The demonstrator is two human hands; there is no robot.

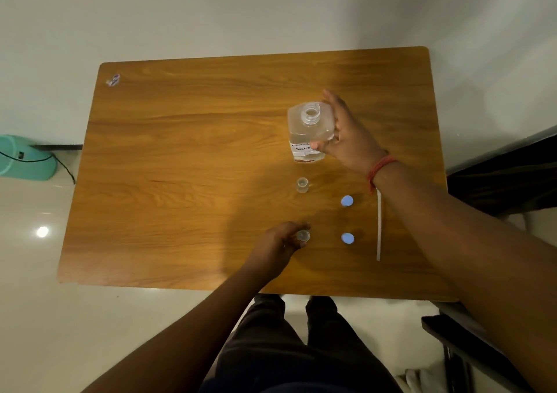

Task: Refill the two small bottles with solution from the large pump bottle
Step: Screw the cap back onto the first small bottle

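Note:
The large clear bottle [309, 130] stands on the wooden table [187, 157] with its pump removed and its neck open; a white label shows on its near side. My right hand [346, 133] grips it from the right, thumb across the label. One small clear bottle [302, 185], uncapped, stands alone just in front of it. My left hand [278, 246] holds the second small uncapped bottle [303, 236] near the table's front. Two blue caps lie to the right, the farther cap [347, 201] and the nearer cap [347, 238].
A white pump tube [379, 227] lies lengthwise on the table under my right forearm. A small object [113, 79] sits at the far left corner. A teal appliance [25, 157] with a black cord stands on the floor at left. Dark furniture [497, 178] is on the right.

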